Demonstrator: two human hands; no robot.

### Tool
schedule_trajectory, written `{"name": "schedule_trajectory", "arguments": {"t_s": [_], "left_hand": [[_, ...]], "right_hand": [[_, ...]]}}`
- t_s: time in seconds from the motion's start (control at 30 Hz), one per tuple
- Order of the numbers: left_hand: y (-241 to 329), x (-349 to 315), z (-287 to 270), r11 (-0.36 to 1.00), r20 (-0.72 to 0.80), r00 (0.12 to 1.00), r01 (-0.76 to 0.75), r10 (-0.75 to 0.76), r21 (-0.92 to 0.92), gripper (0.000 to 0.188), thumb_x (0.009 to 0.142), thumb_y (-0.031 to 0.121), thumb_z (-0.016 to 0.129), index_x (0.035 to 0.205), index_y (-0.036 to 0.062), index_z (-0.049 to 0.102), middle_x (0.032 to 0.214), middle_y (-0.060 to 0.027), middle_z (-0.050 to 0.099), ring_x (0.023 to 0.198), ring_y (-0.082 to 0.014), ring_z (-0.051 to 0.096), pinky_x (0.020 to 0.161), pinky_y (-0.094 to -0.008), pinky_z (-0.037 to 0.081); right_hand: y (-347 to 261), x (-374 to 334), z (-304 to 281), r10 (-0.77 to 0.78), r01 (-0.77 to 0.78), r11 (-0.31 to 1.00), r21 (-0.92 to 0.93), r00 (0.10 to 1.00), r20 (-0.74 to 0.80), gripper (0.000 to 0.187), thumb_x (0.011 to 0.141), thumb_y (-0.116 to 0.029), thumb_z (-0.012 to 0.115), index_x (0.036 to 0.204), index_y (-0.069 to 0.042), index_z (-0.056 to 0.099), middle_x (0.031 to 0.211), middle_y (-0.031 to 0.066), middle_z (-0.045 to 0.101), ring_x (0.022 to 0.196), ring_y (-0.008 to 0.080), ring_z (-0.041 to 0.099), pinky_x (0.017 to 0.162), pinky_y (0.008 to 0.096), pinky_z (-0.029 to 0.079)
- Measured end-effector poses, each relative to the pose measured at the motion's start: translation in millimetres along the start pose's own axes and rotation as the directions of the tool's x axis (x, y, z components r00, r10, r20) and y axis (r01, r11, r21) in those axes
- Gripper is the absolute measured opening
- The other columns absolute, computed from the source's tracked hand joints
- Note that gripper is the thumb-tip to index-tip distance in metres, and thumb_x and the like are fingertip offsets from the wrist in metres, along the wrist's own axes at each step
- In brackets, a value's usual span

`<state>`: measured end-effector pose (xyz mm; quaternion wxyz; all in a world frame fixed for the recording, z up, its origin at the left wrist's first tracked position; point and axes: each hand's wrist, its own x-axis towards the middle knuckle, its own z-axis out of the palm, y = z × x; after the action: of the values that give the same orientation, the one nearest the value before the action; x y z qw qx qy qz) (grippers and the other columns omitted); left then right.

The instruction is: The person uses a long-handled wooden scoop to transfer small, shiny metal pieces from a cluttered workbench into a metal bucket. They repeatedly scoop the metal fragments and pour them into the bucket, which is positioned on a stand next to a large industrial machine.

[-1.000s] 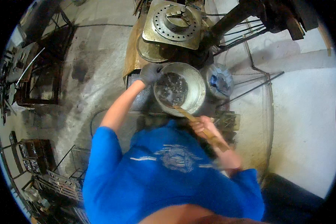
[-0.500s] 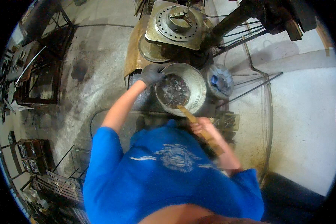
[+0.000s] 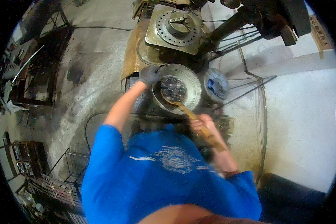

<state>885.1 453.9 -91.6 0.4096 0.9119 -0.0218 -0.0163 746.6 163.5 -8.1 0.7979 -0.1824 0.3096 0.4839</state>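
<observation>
A round metal bucket (image 3: pixel 192 84) stands in front of me. My left hand (image 3: pixel 149 75), in a dark grey glove, is closed on its left rim. Bare, my right hand (image 3: pixel 202 124) is wrapped round the long, flat, yellow-brown handle of a scoop (image 3: pixel 186 109), whose handle runs back along my forearm. The scoop's round head is down in the bucket, its curved near edge showing. Small, dark, shiny metal pieces (image 3: pixel 173 89) lie in the head; I cannot tell how many are beneath it.
Beyond the bucket is a machine table (image 3: pixel 152 38) with a three-jaw chuck (image 3: pixel 180 23). A bucket lined with clear plastic and holding something blue (image 3: pixel 215 85) stands to the right. Pipes (image 3: pixel 264 123) run along the white wall. Metal racks (image 3: pixel 59 186) stand at left.
The scoop's head has come up into view, with shiny pieces gathered in it. My right hand has shifted slightly, while my left hand stays at the bucket's rim. The view has shifted a little.
</observation>
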Motion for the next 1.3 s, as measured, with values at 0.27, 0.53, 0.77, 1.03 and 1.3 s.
{"name": "schedule_trajectory", "arguments": {"t_s": [0.27,0.53,0.77,1.03,1.3], "left_hand": [[-3,-4,10,0.994,-0.09,0.996,-0.021,0.011,-0.105,0.027,0.075,0.03,0.054,0.096,0.0145,0.062,0.089,-0.0134,0.061,0.084,-0.031,0.059,0.073,-0.0379,0.045],[-20,0,23,0.983,-0.177,0.979,-0.124,0.1,-0.132,0.025,0.075,0.029,0.055,0.094,0.0148,0.063,0.084,-0.0152,0.061,0.078,-0.0321,0.059,0.067,-0.0388,0.046],[-11,6,20,0.994,-0.094,0.991,-0.095,0.1,0.057,0.033,0.077,0.033,0.052,0.099,0.0093,0.062,0.093,-0.015,0.061,0.086,-0.0297,0.06,0.077,-0.0369,0.046],[-2,-1,13,0.997,-0.064,0.996,0.059,-0.056,0.04,0.034,0.074,0.037,0.055,0.101,0.0172,0.062,0.096,-0.0119,0.061,0.087,-0.0298,0.058,0.077,-0.0377,0.046],[-4,14,31,0.964,-0.019,0.97,0.243,-0.242,0.104,0.044,0.07,0.045,0.055,0.103,0.017,0.061,0.103,-0.0123,0.059,0.096,-0.0307,0.055,0.081,-0.0381,0.043]], "right_hand": [[48,-80,35,-0.259,0.231,0.904,-0.36,0.965,-0.031,0.028,0.081,-0.015,0.041,0.104,0.001,0.041,0.065,-0.0035,0.034,0.047,0.0042,0.033,0.037,0.0167,0.026],[101,-96,9,-0.264,0.276,0.961,-0.035,0.945,0.192,0.043,0.069,-0.011,0.059,0.108,0.002,0.043,0.069,-0.0008,0.037,0.048,0.0055,0.036,0.039,0.0217,0.031],[101,-107,-28,-0.314,0.29,0.925,-0.245,0.947,-0.066,0.051,0.064,-0.014,0.065,0.109,-0.001,0.042,0.066,-0.0013,0.037,0.044,0.0062,0.036,0.033,0.022,0.031],[82,-106,-102,-0.497,0.325,0.62,-0.714,0.867,-0.037,0.052,0.06,-0.019,0.061,0.104,0.003,0.048,0.079,0.0052,0.054,0.06,0.0131,0.052,0.051,0.0241,0.042],[67,-106,-120,-0.41,0.427,0.776,-0.464,0.901,0.144,0.08,0.048,-0.023,0.062,0.118,0.007,0.04,0.108,0.0137,0.055,0.093,0.0232,0.056,0.081,0.0302,0.044]]}}
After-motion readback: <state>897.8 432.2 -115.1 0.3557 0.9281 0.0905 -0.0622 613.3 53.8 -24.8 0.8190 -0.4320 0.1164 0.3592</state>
